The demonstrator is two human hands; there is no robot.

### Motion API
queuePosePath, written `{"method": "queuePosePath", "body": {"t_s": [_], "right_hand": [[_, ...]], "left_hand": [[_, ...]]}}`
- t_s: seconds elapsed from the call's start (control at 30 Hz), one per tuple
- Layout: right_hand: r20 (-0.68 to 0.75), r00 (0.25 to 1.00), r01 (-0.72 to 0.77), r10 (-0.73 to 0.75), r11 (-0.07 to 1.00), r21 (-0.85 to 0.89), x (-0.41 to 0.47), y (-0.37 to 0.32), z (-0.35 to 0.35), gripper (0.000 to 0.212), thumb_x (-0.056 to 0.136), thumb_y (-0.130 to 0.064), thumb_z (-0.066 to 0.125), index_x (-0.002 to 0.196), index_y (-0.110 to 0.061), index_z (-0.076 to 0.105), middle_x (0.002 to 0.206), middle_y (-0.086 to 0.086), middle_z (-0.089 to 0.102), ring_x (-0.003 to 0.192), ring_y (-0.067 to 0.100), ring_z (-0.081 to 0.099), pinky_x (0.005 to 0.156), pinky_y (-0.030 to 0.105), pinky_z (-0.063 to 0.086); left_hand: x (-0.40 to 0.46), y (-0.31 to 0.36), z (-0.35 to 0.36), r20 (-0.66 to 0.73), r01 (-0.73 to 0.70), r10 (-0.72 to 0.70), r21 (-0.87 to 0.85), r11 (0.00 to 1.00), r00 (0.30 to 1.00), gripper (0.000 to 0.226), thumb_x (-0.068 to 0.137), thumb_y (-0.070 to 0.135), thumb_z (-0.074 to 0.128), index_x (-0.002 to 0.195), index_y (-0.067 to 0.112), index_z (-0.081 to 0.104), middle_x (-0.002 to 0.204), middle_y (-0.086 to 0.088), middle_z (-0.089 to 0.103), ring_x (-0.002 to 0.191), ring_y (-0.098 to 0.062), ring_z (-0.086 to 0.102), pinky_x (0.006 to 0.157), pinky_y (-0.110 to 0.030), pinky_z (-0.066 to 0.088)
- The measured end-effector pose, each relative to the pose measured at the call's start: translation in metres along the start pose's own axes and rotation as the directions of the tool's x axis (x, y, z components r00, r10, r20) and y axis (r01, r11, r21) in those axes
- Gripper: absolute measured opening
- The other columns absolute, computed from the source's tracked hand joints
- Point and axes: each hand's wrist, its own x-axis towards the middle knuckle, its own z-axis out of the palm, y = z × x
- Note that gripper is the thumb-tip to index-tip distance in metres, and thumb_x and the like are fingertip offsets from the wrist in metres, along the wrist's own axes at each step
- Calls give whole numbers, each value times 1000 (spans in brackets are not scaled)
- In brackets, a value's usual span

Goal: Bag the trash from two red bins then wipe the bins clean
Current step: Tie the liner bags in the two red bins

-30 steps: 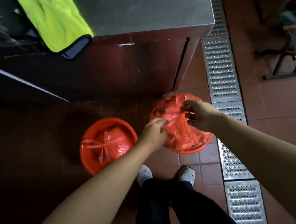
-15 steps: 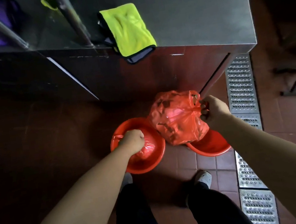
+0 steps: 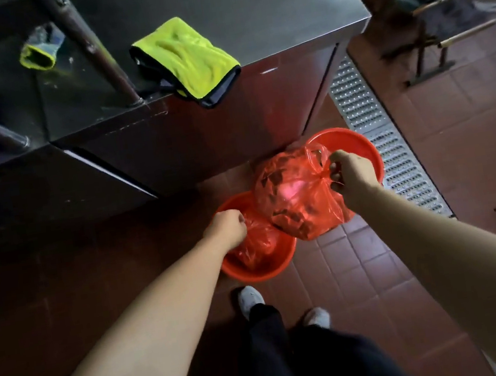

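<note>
Unmarked red bag (image 3: pixel 297 195) — curled fingers (image 3: pixel 336 171)

Steel counter (image 3: pixel 246 11): brushed metal, dull sheen. On it, yellow cloth (image 3: pixel 185 58): soft napped fabric. Below it, two bins (image 3: pixel 359 147) (image 3: pixel 262 271): smooth glossy red plastic. Bags (image 3: pixel 299 196) (image 3: pixel 256 244): thin, crinkled, translucent red film. Floor drain grate (image 3: pixel 397 159): perforated metal.

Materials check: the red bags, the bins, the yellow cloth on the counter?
Lifted bag: thin translucent plastic film, crinkled and glossy, dark contents showing through.
Bins: probably moulded plastic, smooth uniform red with rolled rims.
Yellow cloth: soft plush fabric, possibly microfibre, with dark edging.
</note>
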Motion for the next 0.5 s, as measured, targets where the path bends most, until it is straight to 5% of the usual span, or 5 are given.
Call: {"method": "queuePosePath", "body": {"t_s": [0.27, 0.5], "right_hand": [[-116, 991, 63, -73, 994, -89, -31, 64, -38, 16, 85, -17, 61, 72, -16, 54, 62, 3, 47, 51, 14, 40, 51, 28, 31], [-378, 925, 8, -26, 999, -50, -38, 164, -87, 12, 72, -24, 59, 68, -14, 53, 68, 10, 43, 66, 20, 38, 62, 39, 32]], "left_hand": [[-18, -25, 38, -51, -5, 7, 46, 999, 999, 16, 87, 29, 55, 97, 29, 68, 101, 1, 66, 91, -26, 64, 69, -29, 46], [-18, -51, 113, -71, -73, 77, 50, 996, 995, 14, 91, 22, 52, 94, 25, 65, 105, 1, 66, 99, -25, 63, 81, -36, 53]]}}
